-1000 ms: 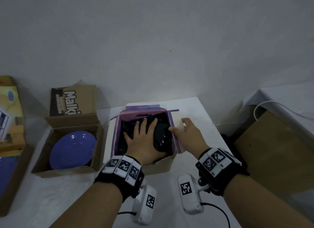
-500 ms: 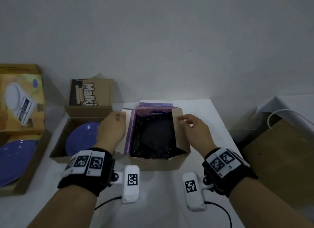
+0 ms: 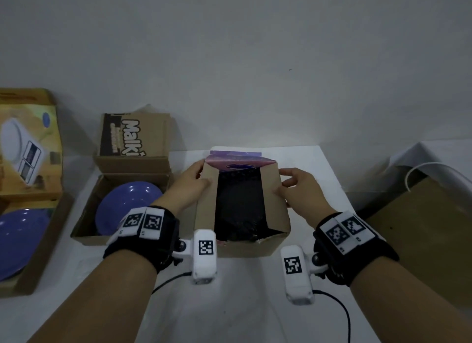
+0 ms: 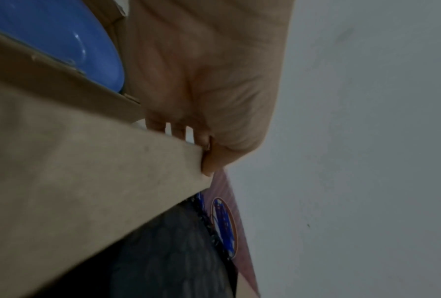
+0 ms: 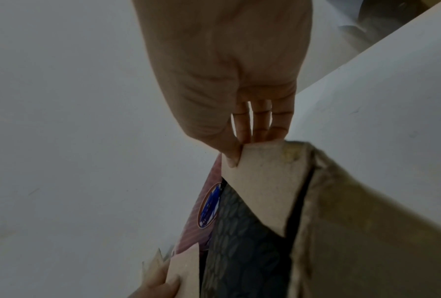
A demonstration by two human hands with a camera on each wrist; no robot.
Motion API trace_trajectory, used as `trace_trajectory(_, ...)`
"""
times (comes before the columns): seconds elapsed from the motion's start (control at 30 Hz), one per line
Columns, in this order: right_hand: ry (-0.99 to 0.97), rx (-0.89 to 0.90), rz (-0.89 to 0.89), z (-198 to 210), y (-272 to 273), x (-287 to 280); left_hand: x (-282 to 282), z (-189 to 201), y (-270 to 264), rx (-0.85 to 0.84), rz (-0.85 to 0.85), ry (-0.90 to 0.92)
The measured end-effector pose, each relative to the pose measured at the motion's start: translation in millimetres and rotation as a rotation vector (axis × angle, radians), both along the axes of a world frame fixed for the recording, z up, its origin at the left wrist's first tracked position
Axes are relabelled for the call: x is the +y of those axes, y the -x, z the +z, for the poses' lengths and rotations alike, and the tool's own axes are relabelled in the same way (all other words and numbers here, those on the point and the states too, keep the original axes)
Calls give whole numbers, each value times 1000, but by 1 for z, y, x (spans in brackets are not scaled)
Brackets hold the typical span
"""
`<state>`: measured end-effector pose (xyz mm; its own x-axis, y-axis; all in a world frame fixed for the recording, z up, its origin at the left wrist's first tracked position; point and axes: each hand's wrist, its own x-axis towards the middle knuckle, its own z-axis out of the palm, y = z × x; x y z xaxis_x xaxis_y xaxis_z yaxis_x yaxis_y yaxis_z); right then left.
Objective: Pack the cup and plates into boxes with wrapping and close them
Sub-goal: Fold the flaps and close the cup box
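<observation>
A cardboard box [image 3: 245, 244] stands on the white table [image 3: 255, 304], filled with black bubble wrap [image 3: 238, 204]; what the wrap covers is hidden. My left hand [image 3: 203, 175] pinches the left flap [image 3: 207, 202], thumb on top and fingers beneath, as the left wrist view shows at the flap edge [image 4: 199, 159]. My right hand [image 3: 281, 183] pinches the right flap [image 3: 274, 204] at its far corner [image 5: 242, 153]. Both flaps lean inward over the wrap with a gap between them. The purple printed rear flap [image 3: 237, 162] stands up behind.
To the left sits an open "Malki" box [image 3: 84, 222] holding a blue plate [image 3: 125, 204]. Another open box [image 3: 33, 266] at the far left holds a second blue plate [image 3: 18, 240]. A brown board [image 3: 421, 227] and a white cable [image 3: 419, 167] lie off the table's right edge.
My left hand lifted off the wrap inside the box and took the left flap. Both side flaps have swung from upright to leaning inward over the wrap.
</observation>
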<state>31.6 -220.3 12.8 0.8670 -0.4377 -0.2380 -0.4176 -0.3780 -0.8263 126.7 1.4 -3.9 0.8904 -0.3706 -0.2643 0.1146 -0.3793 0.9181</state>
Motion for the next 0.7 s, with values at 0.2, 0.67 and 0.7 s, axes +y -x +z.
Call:
trace_trajectory(0.2, -3, -9, -2, -1, -1, -1, -1, -7, -7, 70, 94, 254)
trace_trajectory(0.67, 33, -161, -33, -6, 16, 2, 1, 8, 24, -146, 80, 364)
trace_trajectory(0.7, 59, -157, -33, -8, 18, 3, 1, 9, 26, -167, 71, 359)
